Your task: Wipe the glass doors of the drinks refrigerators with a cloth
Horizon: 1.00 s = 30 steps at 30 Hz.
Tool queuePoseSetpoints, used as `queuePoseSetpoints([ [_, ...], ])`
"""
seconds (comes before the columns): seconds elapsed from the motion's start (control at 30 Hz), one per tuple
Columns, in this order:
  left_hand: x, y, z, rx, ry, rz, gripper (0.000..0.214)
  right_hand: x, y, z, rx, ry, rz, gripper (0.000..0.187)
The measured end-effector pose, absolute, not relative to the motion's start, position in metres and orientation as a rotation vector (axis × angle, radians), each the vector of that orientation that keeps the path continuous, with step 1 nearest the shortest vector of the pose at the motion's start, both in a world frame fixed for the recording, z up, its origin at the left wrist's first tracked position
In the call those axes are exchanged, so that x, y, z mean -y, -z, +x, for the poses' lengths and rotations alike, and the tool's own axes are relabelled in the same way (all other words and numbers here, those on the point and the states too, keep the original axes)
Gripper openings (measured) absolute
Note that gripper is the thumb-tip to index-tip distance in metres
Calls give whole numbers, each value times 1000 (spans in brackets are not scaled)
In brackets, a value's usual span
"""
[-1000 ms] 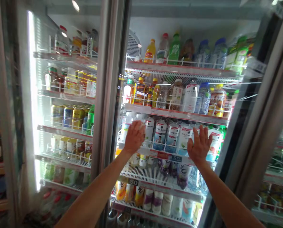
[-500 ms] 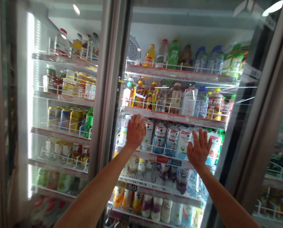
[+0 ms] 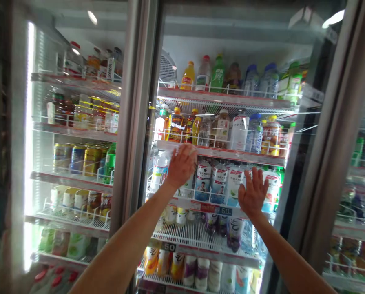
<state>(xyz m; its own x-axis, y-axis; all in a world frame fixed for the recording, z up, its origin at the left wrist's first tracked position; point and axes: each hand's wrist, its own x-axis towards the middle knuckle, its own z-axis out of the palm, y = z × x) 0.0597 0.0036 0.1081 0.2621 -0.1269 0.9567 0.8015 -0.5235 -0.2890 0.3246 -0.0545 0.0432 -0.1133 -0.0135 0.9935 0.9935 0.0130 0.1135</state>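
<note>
Both arms reach forward over a lit drinks cooler with a glass door (image 3: 231,41). My left hand (image 3: 182,165) is raised with its fingers stretched out, slightly blurred, in front of the third shelf's left part. Nothing shows in it, though its palm faces away. My right hand (image 3: 253,195) is open too, fingers spread and pointing up, before the white-labelled bottles (image 3: 235,185). I cannot tell whether either hand touches the glass. Between the hands stand bottles with blue-and-white labels (image 3: 202,181). A clear bottle (image 3: 159,173) is left of my left hand.
A metal door frame (image 3: 136,114) separates this cooler from another at left, stocked with cans (image 3: 92,160) and bottles. A thick frame (image 3: 326,163) runs down the right side. Orange-labelled bottles (image 3: 163,262) line a lower shelf; purple bottles (image 3: 234,234) stand above them.
My left hand has shifted slightly right and up across the shelves. My right hand has moved a little left in view. The view has turned slightly, with the coolers shifting left.
</note>
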Motion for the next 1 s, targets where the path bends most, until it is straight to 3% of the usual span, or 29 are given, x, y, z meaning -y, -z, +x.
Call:
queuePoseSetpoints([
  [0.13, -11, -133, 51, 839, 1714, -1429, 41, 54, -43, 322, 1276, 1286, -1138, 58],
  [0.37, 7, -91, 104, 329, 1184, -1778, 39, 54, -43, 323, 1274, 1274, -1126, 58],
  [0.6, -16, -136, 45, 837, 1719, -1457, 44, 53, -43, 321, 1273, 1256, -1134, 60],
  [0.83, 1, -108, 92, 408, 1239, -1773, 39, 52, -42, 324, 1271, 1263, -1108, 58],
  [1.0, -22, -148, 29, 777, 1619, -1469, 40, 49, -42, 325, 1266, 1312, -1096, 59],
])
